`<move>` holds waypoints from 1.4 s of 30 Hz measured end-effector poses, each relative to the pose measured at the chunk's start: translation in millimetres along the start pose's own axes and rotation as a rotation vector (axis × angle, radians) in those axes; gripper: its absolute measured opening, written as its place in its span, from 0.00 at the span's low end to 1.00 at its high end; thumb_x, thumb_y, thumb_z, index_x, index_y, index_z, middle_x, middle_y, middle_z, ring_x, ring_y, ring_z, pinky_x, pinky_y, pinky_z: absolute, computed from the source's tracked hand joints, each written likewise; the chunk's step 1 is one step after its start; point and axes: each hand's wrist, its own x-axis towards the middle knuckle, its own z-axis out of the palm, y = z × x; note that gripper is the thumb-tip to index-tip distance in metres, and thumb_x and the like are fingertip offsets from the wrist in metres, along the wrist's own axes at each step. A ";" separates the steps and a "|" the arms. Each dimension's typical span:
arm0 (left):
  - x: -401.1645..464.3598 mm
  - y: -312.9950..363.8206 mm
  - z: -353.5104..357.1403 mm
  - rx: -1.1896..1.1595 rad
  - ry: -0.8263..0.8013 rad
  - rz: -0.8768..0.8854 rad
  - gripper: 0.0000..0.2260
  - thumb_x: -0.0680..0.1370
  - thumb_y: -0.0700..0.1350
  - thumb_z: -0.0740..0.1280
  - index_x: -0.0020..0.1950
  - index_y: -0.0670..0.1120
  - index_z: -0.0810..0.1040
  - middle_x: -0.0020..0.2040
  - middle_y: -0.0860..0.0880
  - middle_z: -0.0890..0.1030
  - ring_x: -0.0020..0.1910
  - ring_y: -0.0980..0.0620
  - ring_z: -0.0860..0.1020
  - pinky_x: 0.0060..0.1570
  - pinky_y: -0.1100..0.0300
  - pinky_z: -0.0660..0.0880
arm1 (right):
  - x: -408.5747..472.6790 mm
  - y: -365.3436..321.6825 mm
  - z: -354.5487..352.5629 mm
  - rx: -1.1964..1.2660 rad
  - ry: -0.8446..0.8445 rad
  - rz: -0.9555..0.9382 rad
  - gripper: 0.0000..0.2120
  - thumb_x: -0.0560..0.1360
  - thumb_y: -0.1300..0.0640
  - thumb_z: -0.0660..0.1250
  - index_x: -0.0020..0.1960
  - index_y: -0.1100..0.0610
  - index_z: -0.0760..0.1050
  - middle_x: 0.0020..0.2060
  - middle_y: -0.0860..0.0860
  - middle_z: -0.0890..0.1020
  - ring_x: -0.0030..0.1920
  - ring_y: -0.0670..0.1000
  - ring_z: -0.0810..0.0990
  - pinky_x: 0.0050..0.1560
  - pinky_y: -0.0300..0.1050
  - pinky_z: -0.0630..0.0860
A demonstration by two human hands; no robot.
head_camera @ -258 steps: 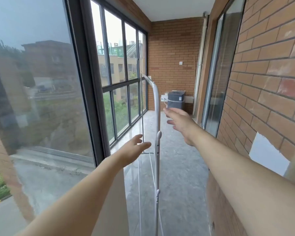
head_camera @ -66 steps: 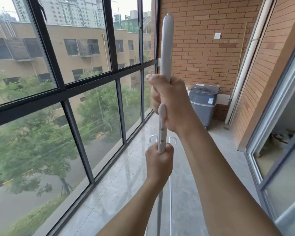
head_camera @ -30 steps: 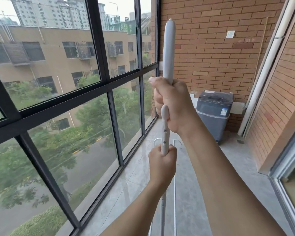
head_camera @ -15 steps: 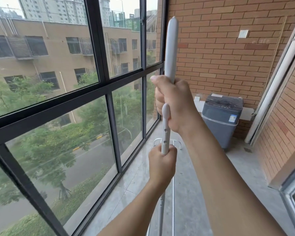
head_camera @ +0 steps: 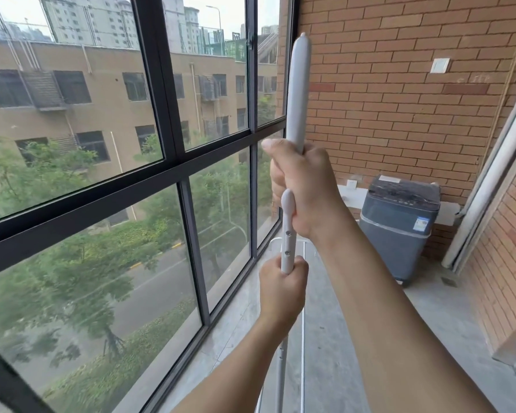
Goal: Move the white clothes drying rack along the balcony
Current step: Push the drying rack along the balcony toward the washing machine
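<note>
Forearms reach up from the bottom of the frame toward the centre, both hands gripping the white clothes drying rack (head_camera: 287, 251), which is held folded flat and upright in the middle of the picture. The left hand (head_camera: 282, 289), lower centre, is clenched around the thin white side bar just below its rounded tip. The right hand (head_camera: 303, 186), above it, is wrapped around the thicker top tube, which rises toward the upper centre of the frame. Thin white rails of the rack trail down behind the arms to the bottom edge; its feet are out of view, so whether it is lifted or rolling cannot be told. Compared with moments ago, the grip is unchanged, but the grey washing machine (head_camera: 399, 231) at centre right and the brick end wall (head_camera: 399, 99) behind it now look larger and closer, and the window (head_camera: 173, 189) frames on the left have slid past. That suggests the person is walking the rack along the concrete floor (head_camera: 340, 338) toward the far end, with little balcony left ahead, so the carry is probably near its finish.
</note>
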 end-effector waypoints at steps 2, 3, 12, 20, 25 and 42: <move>20.5 -4.6 2.3 -0.012 -0.006 -0.014 0.16 0.72 0.39 0.61 0.29 0.40 0.56 0.24 0.53 0.57 0.26 0.55 0.55 0.24 0.62 0.53 | 20.0 5.2 -0.2 0.007 0.002 0.001 0.20 0.77 0.58 0.64 0.29 0.51 0.60 0.19 0.44 0.60 0.20 0.45 0.55 0.21 0.36 0.54; 33.0 -7.1 3.1 -0.022 -0.016 -0.024 0.17 0.73 0.37 0.61 0.29 0.40 0.56 0.24 0.54 0.57 0.26 0.56 0.55 0.24 0.64 0.53 | 31.7 8.2 0.6 0.008 0.004 -0.003 0.20 0.77 0.58 0.64 0.29 0.52 0.60 0.19 0.44 0.60 0.20 0.45 0.55 0.21 0.36 0.54; 119.1 -37.8 -0.2 -0.083 -0.082 -0.089 0.22 0.73 0.37 0.61 0.24 0.51 0.53 0.22 0.56 0.55 0.24 0.55 0.53 0.26 0.60 0.52 | 114.7 40.5 13.0 -0.024 0.053 -0.012 0.20 0.77 0.58 0.64 0.30 0.52 0.60 0.19 0.43 0.60 0.20 0.44 0.54 0.20 0.36 0.54; 183.8 -63.4 -1.7 -0.085 -0.095 -0.071 0.24 0.74 0.35 0.61 0.25 0.51 0.53 0.21 0.57 0.56 0.23 0.57 0.53 0.23 0.64 0.53 | 175.2 67.1 16.8 -0.036 0.101 -0.015 0.20 0.77 0.58 0.64 0.30 0.51 0.59 0.19 0.44 0.59 0.21 0.45 0.54 0.21 0.36 0.53; 231.6 -81.1 15.8 -0.072 -0.070 -0.066 0.22 0.73 0.39 0.62 0.24 0.51 0.55 0.22 0.56 0.56 0.24 0.57 0.54 0.25 0.62 0.53 | 230.2 87.8 2.0 0.013 0.090 -0.026 0.20 0.77 0.59 0.64 0.30 0.52 0.59 0.19 0.44 0.60 0.19 0.44 0.54 0.20 0.34 0.53; 322.0 -109.5 72.3 0.005 -0.066 -0.063 0.17 0.71 0.44 0.61 0.29 0.41 0.56 0.28 0.44 0.58 0.30 0.47 0.56 0.27 0.48 0.54 | 324.8 112.8 -44.9 0.001 0.072 0.002 0.20 0.76 0.59 0.64 0.29 0.51 0.60 0.20 0.45 0.59 0.20 0.45 0.54 0.20 0.36 0.53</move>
